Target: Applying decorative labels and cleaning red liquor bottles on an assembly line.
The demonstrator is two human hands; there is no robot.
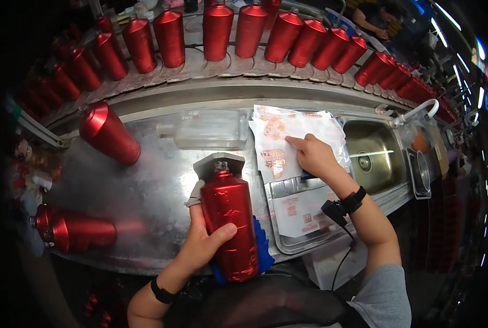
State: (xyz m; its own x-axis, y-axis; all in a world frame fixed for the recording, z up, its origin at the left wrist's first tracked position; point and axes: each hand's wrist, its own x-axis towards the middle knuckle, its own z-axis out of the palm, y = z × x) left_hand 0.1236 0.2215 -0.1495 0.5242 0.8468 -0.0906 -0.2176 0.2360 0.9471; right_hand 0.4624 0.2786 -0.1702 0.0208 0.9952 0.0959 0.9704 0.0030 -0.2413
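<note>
My left hand [207, 243] is wrapped round a shiny red bottle [227, 210] with a bare threaded neck, its thumb across the front. Pale covers show on the fingers behind it. The bottle leans back, neck pointing away from me, in front of a grey angled block [204, 168]. Beneath its lower end lies a blue cloth [263, 246]. To the right, my right hand [316, 157] rests its outstretched index fingertip on a stack of white sheets [309, 123] with orange printed decals. Its other fingers are curled, and its thumb is mostly hidden.
A clear rectangular container [211, 129] lies beyond the block. At left are a tilted red bottle [110, 134] and red bottles lying down [83, 228]. Another printed sheet lies in a metal tray [287, 249]. A sink [400, 169] stands at right; red bottles line a conveyor [195, 68] behind.
</note>
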